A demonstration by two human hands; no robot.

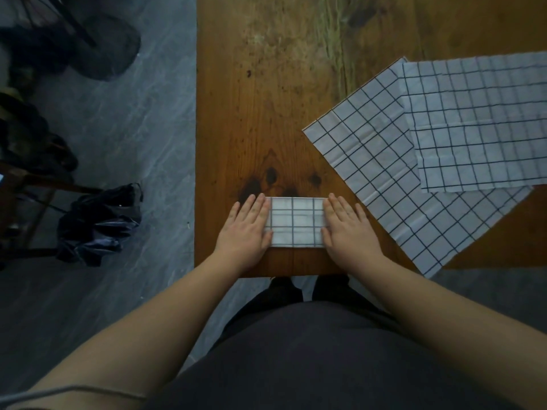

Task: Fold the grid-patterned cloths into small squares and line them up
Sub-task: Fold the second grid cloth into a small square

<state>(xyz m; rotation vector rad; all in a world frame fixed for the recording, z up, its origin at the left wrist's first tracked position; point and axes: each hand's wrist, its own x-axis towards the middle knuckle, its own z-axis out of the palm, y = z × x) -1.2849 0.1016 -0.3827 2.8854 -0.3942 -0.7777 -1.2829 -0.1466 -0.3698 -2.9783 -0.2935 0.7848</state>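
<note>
Head view, the only one. The folded cloth point(296, 222) lies flat close to the table's point(266, 113) near edge, closer to the left edge than the right. It is a short rectangle, wider than deep, not a square yet. The left hand point(247, 232) lies palm-down on its left end and the right hand point(346, 229) on its right end. Fingers on both are straight and together, pressing the cloth flat and gripping nothing.

Two more grid cloths sit further right, unfolded. The lower cloth point(384, 173) is turned at an angle, and one corner seems to reach past the near edge, hard to be sure. The upper cloth point(479, 122) overlaps it and runs out of frame at the right.

Progress is early. One cloth is partly folded and probably needs one more fold, end to end, to make a small square. I can't tell the layer count from here. Two cloths are untouched and no row has been started. A dark bag point(100, 223) sits on the floor point(133, 128), off the table's left edge.
</note>
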